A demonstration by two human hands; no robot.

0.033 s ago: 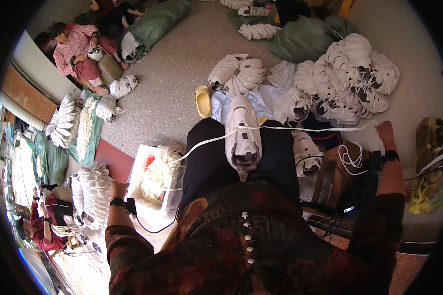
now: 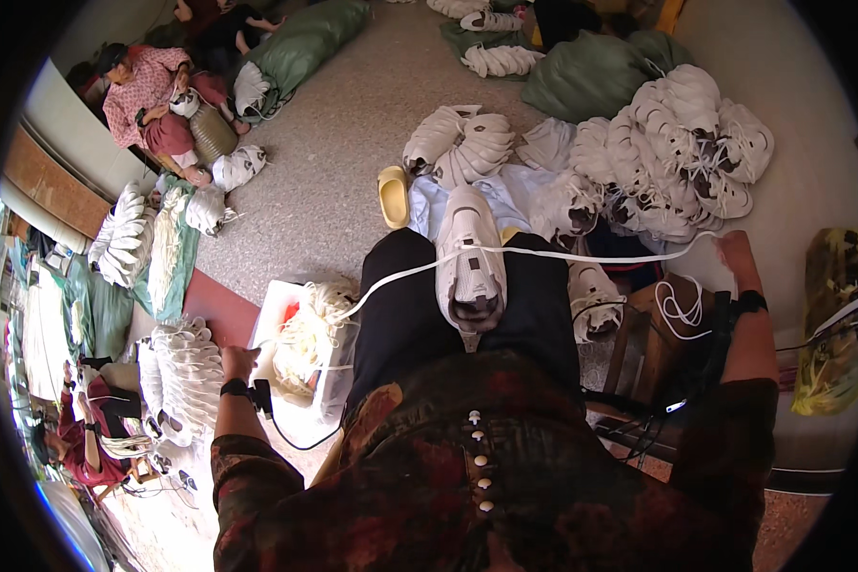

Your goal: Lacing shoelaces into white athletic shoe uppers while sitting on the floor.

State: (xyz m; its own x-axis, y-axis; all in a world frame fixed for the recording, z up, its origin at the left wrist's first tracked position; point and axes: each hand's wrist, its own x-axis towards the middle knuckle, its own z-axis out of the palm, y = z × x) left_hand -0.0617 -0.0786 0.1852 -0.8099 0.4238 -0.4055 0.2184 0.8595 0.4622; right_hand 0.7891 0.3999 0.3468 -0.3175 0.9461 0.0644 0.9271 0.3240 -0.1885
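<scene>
A white sneaker [image 2: 470,243] rests between my thighs, its dark-lined opening toward me. A flat white shoelace [image 2: 591,255] crosses its upper and runs out to both sides. At the right, raised over a wooden stand, my right hand [image 2: 731,250] is closed on one lace end. The lace's other side sags leftward to a white box [image 2: 331,400] full of pale laces [image 2: 307,334]. Beside that box's left edge is my left hand [image 2: 239,363], fingers drawn together; what they hold is lost in the glare.
Many white shoes [image 2: 667,143] are heaped at the right, with green sacks [image 2: 586,76] behind. A yellow slipper [image 2: 393,197] lies past my knee. A wooden stand [image 2: 653,348] with cables is by my right leg. Two people [image 2: 153,95] [image 2: 81,439] sit at the left.
My left hand has shifted slightly right and up, toward the box. My right hand has moved a little left and up, and the lace's right end now curves upward to it.
</scene>
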